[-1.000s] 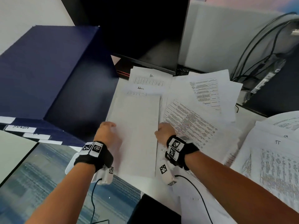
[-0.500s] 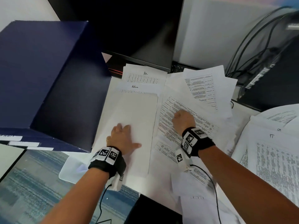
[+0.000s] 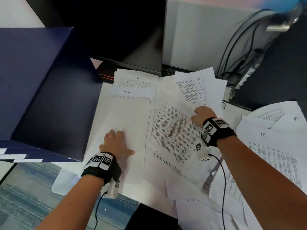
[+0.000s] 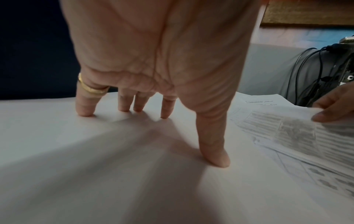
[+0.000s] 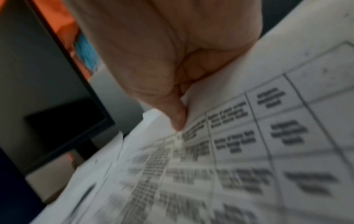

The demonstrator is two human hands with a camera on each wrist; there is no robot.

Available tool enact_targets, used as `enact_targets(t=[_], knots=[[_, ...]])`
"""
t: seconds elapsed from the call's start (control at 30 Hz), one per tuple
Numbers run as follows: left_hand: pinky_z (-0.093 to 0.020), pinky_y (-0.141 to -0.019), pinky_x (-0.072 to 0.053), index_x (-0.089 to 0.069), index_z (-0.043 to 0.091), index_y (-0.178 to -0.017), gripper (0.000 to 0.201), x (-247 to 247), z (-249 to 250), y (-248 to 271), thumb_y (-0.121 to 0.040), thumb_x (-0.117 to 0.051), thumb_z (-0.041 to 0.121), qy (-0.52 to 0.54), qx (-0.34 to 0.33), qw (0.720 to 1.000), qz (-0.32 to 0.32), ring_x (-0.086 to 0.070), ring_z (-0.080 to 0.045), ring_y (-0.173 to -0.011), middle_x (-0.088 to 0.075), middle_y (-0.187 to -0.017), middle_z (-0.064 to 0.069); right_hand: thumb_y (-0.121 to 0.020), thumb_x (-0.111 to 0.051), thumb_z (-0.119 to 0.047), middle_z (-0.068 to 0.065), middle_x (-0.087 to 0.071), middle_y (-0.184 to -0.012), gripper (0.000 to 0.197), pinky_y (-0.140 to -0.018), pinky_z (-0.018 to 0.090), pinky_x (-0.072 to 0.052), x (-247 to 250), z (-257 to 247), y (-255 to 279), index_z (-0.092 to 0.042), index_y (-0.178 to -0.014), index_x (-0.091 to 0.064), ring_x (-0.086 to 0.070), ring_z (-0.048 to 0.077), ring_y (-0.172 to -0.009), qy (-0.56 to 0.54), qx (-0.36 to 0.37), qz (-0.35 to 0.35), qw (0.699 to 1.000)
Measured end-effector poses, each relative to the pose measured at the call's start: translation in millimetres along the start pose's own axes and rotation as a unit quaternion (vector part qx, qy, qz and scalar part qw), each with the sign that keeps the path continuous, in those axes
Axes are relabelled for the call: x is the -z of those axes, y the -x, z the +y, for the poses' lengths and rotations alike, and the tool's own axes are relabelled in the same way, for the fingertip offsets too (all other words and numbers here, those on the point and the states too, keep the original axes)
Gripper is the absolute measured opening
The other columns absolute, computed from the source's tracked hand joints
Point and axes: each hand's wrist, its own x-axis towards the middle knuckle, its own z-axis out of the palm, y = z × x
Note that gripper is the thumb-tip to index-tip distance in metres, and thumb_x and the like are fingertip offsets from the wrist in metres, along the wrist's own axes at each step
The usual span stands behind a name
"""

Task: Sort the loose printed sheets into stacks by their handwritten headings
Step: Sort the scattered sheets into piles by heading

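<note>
Right hand (image 3: 201, 115): fingers curled, thumb (image 5: 177, 115) on top, pinching the far right edge of the white sheet with the dense printed table (image 3: 172, 133). That edge is lifted off the pile in the left wrist view; the rest of the sheet lies flat. Right wrist view is blurred, so grip depth is unclear.

Left hand (image 3: 116, 143): fingers (image 4: 84, 106) straight and spread, tips pressing down on the blank white top sheet of the left stack (image 3: 126, 117). It grips nothing, only pins the stack.

Key relation: the printed table sheet lies just right of the left stack, touching or overlapping its right edge. Long axis runs diagonally, near-left to far-right. The pinch is at the far-right end, so the sheet body extends from the fingers back toward the person and toward the left hand. Right hand is the nearer one and has it; my read is a lift up and toward the person clears it.

No handwritten heading is legible on this sheet, so I cannot tell its destination. Headed sheets poke out behind the left stack: "Hr" sheet (image 3: 137, 79), "Admin" sheet (image 3: 131, 92). An "IT" stack (image 3: 269, 146) sits well to the right. More loose printed sheets (image 3: 197, 87) lie beyond the right hand.

Dark blue box (image 3: 41, 88) sits left of the stack, black monitor (image 3: 116, 30) behind.
</note>
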Motion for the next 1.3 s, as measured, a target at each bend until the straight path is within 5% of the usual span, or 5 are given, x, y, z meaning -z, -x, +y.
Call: enact_targets(t=[0.2,0.57,0.77,1.0,1.3], knots=[[-0.053,-0.101,-0.037,-0.028,0.024,-0.134,0.088,0.6,4.4,0.5,-0.064,-0.074,0.054,-0.011,0.006,1.000,0.009,-0.029,-0.030,-0.132,-0.030,-0.136,-0.007,-0.092,-0.046,-0.012,0.021,-0.061,-0.107,0.024,-0.073,0.028,-0.037,35.2,29.3,11.9,0.000,-0.109,-0.058,-0.057,0.036,-0.102,-0.146,-0.050,0.166,0.974],[-0.029,-0.111,-0.025,-0.040,0.017,-0.142,0.067,4.4,62.1,12.2,-0.093,-0.032,0.062,0.312,-0.111,0.943,-0.025,-0.039,-0.020,-0.135,-0.043,-0.147,-0.003,-0.092,-0.057,-0.029,0.007,-0.063,-0.114,0.031,-0.098,0.040,-0.045,-11.8,71.5,38.7,-0.003,-0.109,-0.058,-0.059,0.024,-0.102,-0.361,-0.053,-0.041,0.930],[-0.007,-0.062,-0.046,-0.058,0.013,-0.105,0.012,-3.5,83.4,28.6,-0.095,-0.053,0.008,0.449,-0.101,0.888,0.012,-0.063,-0.008,-0.085,-0.067,-0.102,-0.001,-0.089,-0.062,-0.013,0.020,-0.067,-0.102,0.010,-0.088,0.050,-0.053,-34.3,54.1,44.8,-0.004,-0.094,-0.061,-0.066,0.037,-0.095,-0.356,-0.060,-0.134,0.923],[-0.040,-0.085,-0.055,-0.058,0.025,-0.103,0.027,-11.2,48.4,20.1,-0.078,-0.055,0.015,0.436,-0.050,0.898,-0.022,-0.067,-0.020,-0.093,-0.071,-0.099,0.001,-0.091,-0.054,-0.008,0.015,-0.064,-0.088,0.011,-0.066,0.037,-0.056,-38.7,26.5,55.1,-0.002,-0.098,-0.061,-0.061,0.026,-0.075,-0.359,-0.015,-0.111,0.927],[-0.023,-0.054,-0.039,-0.050,0.014,-0.064,0.027,-18.6,13.7,13.2,-0.084,-0.067,0.016,0.467,0.077,0.865,0.167,-0.048,-0.016,-0.053,-0.052,-0.058,0.002,-0.092,-0.053,0.002,0.015,-0.067,-0.105,0.023,-0.086,0.046,-0.055,-59.8,-8.4,57.9,-0.001,-0.114,-0.059,-0.065,0.029,-0.093,-0.489,-0.051,-0.148,0.858]])
